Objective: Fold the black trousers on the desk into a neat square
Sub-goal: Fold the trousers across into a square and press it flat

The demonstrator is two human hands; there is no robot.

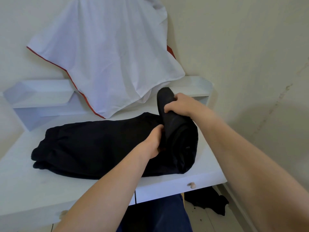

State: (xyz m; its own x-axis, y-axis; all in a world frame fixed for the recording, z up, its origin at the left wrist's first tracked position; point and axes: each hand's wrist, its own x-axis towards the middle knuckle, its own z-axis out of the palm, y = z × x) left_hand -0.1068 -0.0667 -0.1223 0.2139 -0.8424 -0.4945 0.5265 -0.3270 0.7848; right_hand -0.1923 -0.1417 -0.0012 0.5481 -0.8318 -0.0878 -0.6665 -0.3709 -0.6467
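Black trousers (93, 148) in left hand (154, 141), right hand (180, 104)

No legible text, label, brand, number or sign on the black trousers (93, 144), white cloth (107, 52) or worktop (33, 190).

Lit evenly by soft diffuse daylight, source probably off left. A broad soft shadow is cast on the wall (270, 131) at right. Fold detail in the black trousers (93, 144) is crushed to dark. The right forearm (250, 173) is softened near the frame edge; desk (33, 190) lines are bent by wide-angle distortion.
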